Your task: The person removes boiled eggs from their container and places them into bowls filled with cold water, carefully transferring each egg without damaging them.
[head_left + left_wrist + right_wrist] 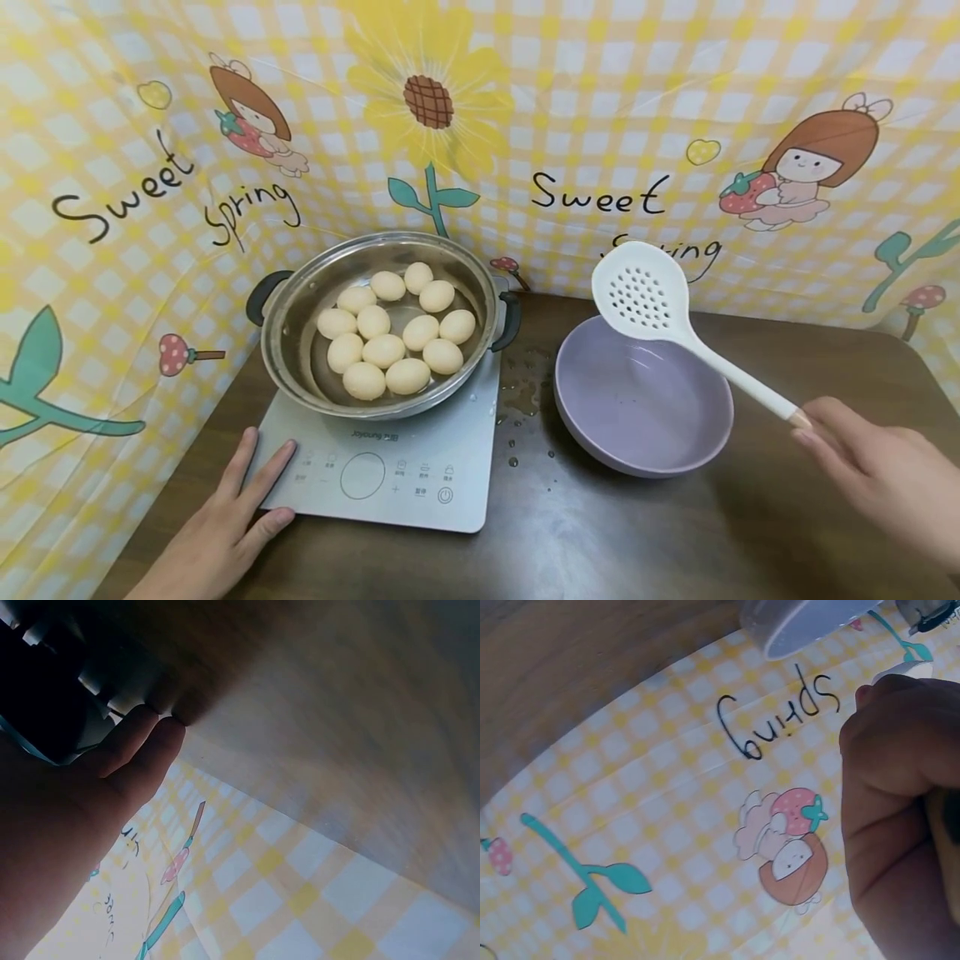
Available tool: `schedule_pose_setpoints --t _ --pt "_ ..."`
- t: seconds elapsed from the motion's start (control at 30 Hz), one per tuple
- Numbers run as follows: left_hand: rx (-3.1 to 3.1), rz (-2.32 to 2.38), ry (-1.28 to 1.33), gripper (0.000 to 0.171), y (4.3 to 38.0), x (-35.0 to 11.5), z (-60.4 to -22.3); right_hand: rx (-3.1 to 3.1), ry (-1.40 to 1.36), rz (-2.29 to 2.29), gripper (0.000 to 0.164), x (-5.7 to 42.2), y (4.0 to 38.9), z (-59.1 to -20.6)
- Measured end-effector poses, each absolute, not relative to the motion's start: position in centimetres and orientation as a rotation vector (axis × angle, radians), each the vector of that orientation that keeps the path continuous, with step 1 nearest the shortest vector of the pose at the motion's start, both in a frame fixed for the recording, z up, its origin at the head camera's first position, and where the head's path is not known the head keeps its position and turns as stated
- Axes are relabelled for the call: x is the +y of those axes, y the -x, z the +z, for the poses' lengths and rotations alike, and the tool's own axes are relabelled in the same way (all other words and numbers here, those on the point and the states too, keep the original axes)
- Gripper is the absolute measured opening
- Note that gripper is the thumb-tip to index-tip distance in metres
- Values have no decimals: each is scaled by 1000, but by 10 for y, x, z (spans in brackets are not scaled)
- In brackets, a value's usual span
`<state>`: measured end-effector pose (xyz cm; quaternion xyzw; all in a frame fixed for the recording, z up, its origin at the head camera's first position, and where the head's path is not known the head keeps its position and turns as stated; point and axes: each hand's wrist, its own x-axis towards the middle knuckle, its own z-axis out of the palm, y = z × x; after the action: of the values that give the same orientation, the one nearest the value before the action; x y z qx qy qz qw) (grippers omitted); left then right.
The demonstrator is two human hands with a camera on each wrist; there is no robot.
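Note:
My right hand (888, 471) grips the handle of a white slotted spoon (678, 312), its perforated head tilted up above the far rim of a purple bowl (645, 417). The bowl has no eggs in it. My left hand (228, 521) has its fingers spread, touching the front left edge of a white induction cooktop (468, 450). On the cooktop stands a steel pot (288, 333) with two black handles, several pale eggs (384, 351) lying inside. In the left wrist view, the straight fingers of that hand (67, 817) reach the dark underside of the cooktop.
Water drops (517, 400) lie on the brown wooden table (570, 533) between cooktop and bowl. A yellow checked cloth (615, 100) with printed flowers and figures hangs right behind the pot and bowl and along the left side.

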<state>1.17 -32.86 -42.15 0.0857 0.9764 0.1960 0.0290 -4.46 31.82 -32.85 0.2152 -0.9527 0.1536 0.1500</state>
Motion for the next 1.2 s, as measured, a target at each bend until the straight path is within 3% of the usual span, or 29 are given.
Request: schedule_pose_setpoints --t 0.17,0.43,0.67,0.87,1.2 --pt "3028 611 -263 74 -12 -329 -421 -2761 -640 465 6 306 50 -321" --pt "3026 615 -252 74 -13 -328 -418 -2818 -671 501 27 294 58 -316" --pt "3021 622 -258 75 -12 -327 -416 -2709 -793 481 22 290 64 -314" --pt "3029 627 -264 75 -13 -326 -417 -2674 -925 471 31 277 71 -303" --pt "3017 621 -268 76 -13 -328 -419 -2597 -1077 454 29 243 91 -284"
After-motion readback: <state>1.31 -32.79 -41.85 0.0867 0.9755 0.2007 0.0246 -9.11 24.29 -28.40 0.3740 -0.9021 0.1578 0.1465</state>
